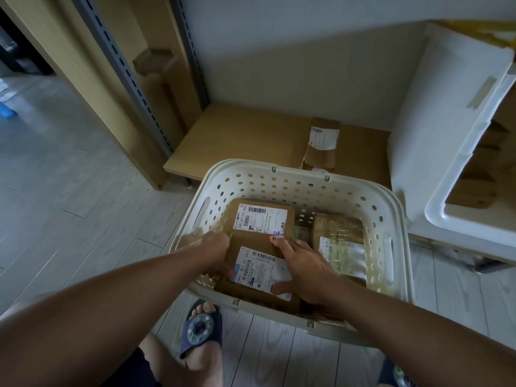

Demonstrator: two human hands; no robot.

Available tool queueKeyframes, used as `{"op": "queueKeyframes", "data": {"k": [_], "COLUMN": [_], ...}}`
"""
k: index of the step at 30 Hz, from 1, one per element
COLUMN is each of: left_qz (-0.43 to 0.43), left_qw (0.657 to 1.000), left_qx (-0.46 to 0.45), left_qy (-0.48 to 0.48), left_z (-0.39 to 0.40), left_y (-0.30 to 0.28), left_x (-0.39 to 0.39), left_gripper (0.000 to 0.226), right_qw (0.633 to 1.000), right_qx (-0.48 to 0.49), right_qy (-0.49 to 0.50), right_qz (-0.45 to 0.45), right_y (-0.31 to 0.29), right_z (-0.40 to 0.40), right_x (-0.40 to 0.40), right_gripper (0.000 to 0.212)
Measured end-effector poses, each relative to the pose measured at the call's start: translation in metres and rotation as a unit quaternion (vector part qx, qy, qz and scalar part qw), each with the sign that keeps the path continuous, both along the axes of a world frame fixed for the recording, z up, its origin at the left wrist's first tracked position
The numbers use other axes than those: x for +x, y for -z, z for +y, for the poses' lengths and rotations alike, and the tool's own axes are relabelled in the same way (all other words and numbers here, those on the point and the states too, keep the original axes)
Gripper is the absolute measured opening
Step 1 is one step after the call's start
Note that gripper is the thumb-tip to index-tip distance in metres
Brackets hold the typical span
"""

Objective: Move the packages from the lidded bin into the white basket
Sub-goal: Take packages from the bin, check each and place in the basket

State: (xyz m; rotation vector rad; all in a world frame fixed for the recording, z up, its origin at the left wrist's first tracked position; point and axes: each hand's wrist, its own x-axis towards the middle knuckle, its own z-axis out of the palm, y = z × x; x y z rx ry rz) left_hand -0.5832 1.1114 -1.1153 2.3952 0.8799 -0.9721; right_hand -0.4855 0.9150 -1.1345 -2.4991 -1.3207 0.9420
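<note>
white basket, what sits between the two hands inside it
In the head view, a brown cardboard package with a white label lies between the left hand and right hand; both grip its edges.
</note>
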Motion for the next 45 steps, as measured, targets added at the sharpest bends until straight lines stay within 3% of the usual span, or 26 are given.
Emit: {"op": "queueKeyframes", "data": {"k": [5,10,13,17,20,23,30,45], "left_qz": [0.000,-0.144,-0.221,-0.392,-0.492,-0.550,-0.611,-0.653], "left_qw": [0.992,0.981,0.965,0.917,0.865,0.827,0.782,0.725], "left_qx": [0.088,0.126,0.118,0.005,-0.058,-0.061,-0.053,-0.133], "left_qy": [0.086,0.027,0.076,0.072,0.084,0.098,0.112,0.176], "left_z": [-0.003,-0.014,-0.016,-0.030,-0.044,-0.055,-0.071,-0.159], "left_y": [-0.008,-0.033,-0.056,-0.092,-0.119,-0.139,-0.165,-0.170], "left_x": [0.006,0.014,0.016,0.023,0.028,0.031,0.040,0.093], "left_gripper": [0.048,0.036,0.016,0.050,0.053,0.060,0.061,0.050], "right_qw": [0.999,0.995,0.994,0.986,0.967,0.947,0.920,0.869], "right_qx": [-0.014,0.002,0.042,0.139,0.220,0.277,0.348,0.445], "right_qy": [-0.044,-0.061,-0.036,0.009,0.044,0.076,0.107,0.158], "right_qz": [-0.023,-0.078,-0.089,-0.094,-0.123,-0.140,-0.142,-0.147], "right_y": [-0.005,-0.029,-0.058,-0.101,-0.130,-0.150,-0.176,-0.190], "right_z": [0.007,0.004,0.000,-0.011,-0.026,-0.045,-0.075,-0.152], "right_x": [0.005,0.022,0.035,0.044,0.047,0.052,0.060,0.080], "right_gripper": [0.108,0.102,0.094,0.091,0.087,0.090,0.091,0.080]}}
